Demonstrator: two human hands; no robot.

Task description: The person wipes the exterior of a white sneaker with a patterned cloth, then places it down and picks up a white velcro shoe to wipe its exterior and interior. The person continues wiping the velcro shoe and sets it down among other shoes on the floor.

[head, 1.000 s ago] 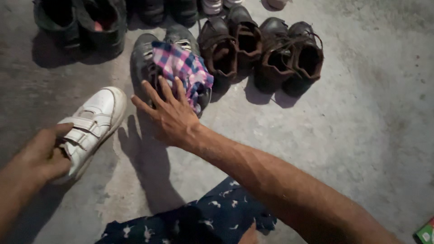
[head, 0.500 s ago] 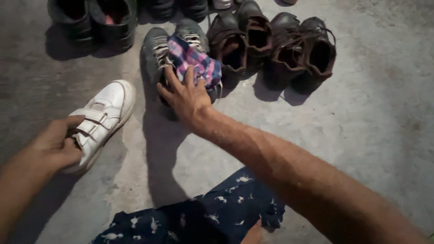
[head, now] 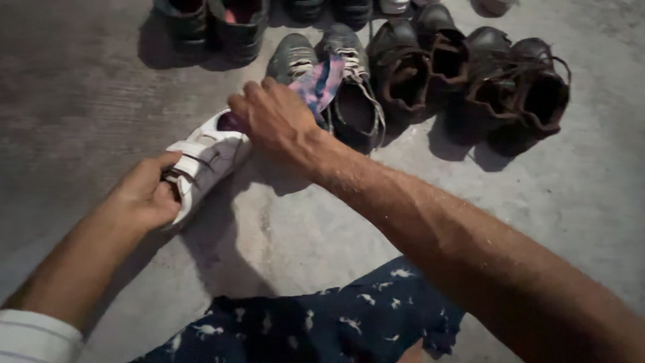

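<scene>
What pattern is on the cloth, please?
Pink and blue checks on the cloth, seen in the head view.

White shoe (head: 205, 161), pink-and-blue checked cloth (head: 322, 84), brown shoes (head: 470, 74), grey floor (head: 571, 202).

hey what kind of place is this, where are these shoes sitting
Probably a bare floor by an entryway or shoe-keeping spot: rough concrete floor, rows of dark worn shoes lined up on it, and a white shoe held low over it.
</scene>
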